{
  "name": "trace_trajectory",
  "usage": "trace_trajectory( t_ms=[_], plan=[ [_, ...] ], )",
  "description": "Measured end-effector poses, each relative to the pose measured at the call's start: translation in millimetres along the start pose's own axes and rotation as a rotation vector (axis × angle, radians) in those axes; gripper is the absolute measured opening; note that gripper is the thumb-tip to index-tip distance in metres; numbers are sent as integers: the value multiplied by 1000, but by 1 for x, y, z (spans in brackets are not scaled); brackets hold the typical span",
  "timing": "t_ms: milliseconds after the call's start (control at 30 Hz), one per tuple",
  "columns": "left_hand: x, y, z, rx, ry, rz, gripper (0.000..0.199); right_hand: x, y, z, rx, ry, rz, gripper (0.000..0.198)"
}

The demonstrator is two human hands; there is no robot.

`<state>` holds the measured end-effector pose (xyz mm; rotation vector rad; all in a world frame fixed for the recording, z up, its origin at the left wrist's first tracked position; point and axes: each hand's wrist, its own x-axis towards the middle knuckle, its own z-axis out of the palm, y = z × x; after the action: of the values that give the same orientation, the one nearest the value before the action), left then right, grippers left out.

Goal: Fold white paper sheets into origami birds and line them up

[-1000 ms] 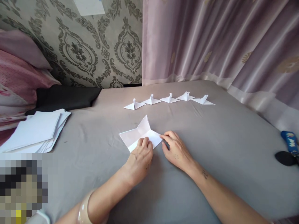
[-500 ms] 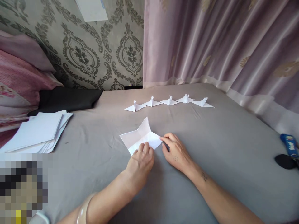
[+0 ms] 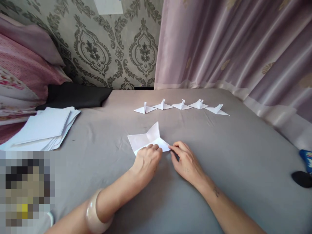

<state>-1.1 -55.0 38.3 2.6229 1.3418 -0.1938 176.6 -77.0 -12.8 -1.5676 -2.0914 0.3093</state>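
Note:
A creased sheet of white paper (image 3: 140, 140) lies partly unfolded in front of me, two of its corners pointing up and away. My left hand (image 3: 149, 159) rests on its near edge with the fingers curled and closed against the paper; the fingertips are hidden behind the knuckles. At the paper's right corner, my right hand (image 3: 184, 159) pinches the tip between thumb and forefinger. Beyond the sheet stands a row of several folded paper birds (image 3: 162, 105), each with flat wings and an upright neck.
A stack of white paper (image 3: 44, 123) lies at the left, in front of a folded black cloth (image 3: 78, 95). Grey fabric covers the work surface (image 3: 234, 156). A dark oval object (image 3: 301, 179) and a blue packet (image 3: 306, 159) are at the right edge. Pink curtains (image 3: 204, 42) hang behind.
My left hand has slid slightly up along the paper, its fingers curling more. The right hand stays at the corner. The whole view has shifted a little.

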Motion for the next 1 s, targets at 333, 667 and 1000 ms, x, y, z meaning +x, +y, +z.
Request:
trace_trajectory(
  t_ms=[333, 667, 1000],
  plan=[
    [8, -7, -3, -33, 24, -2, 22, 2, 0, 4, 74, 39, 105, 19],
    [25, -18, 4, 52, 83, 71, 28, 10, -3, 9, 115, 45, 257, 12],
    [30, -20, -6, 34, -4, 110, 21, 6, 7, -4, 280, 83, 338, 17]
  ],
)
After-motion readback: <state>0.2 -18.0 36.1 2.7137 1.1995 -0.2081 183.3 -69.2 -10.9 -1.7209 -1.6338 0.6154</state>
